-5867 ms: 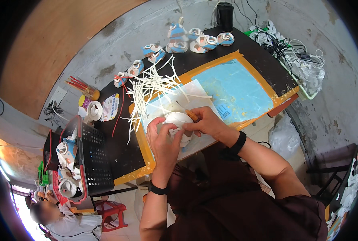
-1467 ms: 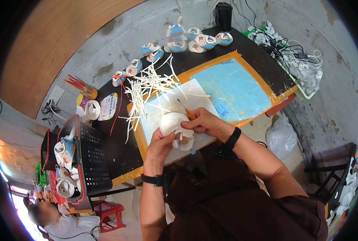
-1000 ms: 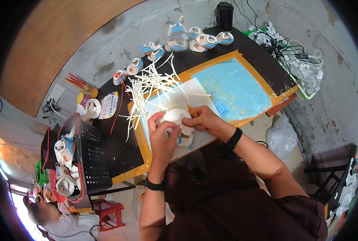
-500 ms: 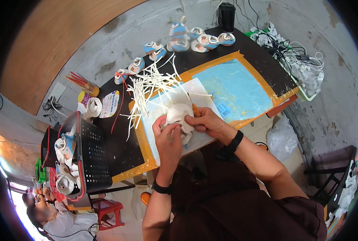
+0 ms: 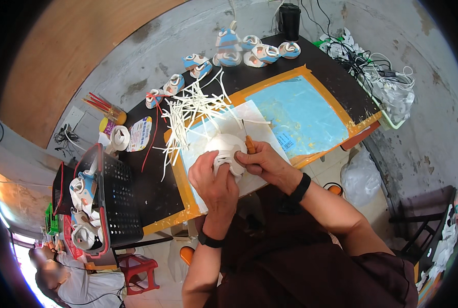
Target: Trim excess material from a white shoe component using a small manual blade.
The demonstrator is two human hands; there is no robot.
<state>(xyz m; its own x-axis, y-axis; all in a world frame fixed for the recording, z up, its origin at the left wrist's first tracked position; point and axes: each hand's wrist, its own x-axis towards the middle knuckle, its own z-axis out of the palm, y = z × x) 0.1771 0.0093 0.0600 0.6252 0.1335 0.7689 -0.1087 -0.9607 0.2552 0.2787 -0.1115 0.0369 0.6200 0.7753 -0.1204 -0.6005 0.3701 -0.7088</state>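
A small white shoe [image 5: 225,144] is held just above a white sheet [image 5: 251,110] at the table's near side. My left hand [image 5: 212,179] is closed around its left and near side, fingers at the lace opening. My right hand [image 5: 271,163] grips an orange-handled tool [image 5: 250,146] with a thin dark shaft pointing away from me; its tip is too fine to make out. The right thumb presses on the shoe's right side. My fingers hide much of the shoe's near end. Beyond it lies a heap of white laces [image 5: 194,105].
Several small blue-and-white shoes [image 5: 228,41] line the far edge beside a black cup [image 5: 289,21]. A black basket [image 5: 121,195] of shoes stands left. A blue sheet [image 5: 306,110] is taped down right. A jar [image 5: 117,114] holds red sticks. A person [image 5: 82,280] sits lower left.
The shoe has turned in my hands, its rounded white side now facing up more. My left hand has shifted over its near side, with fingers bent at the lace opening. The tool stays in my right hand.
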